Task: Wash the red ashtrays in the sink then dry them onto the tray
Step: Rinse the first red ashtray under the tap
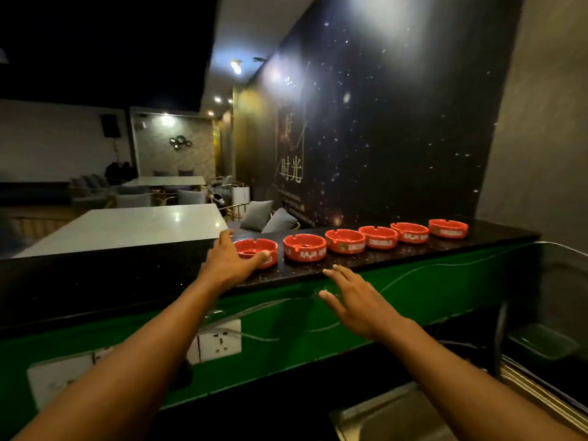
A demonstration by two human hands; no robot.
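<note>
Fetching step: left hand (227, 262) grasps the ashtray (256, 251) at the row's left end, right hand (353, 300) released beside it; next, lift toward the sink (391, 418).

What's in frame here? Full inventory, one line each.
red ashtrays: six, red with pale lettering, in a row along the black counter top
counter: one, black speckled top with a green front, across the middle
wall sockets: two white plates, on the green front
sink: one, steel, bottom right below the counter
tray: one, dark, right edge, dim
tables: two, white tops, room behind the counter
cushions: several, grey, on seats behind
left hand: fingers spread over the leftmost ashtray, thumb at its near rim
right hand: open, fingers straight, at the counter's front edge, holding nothing
</note>
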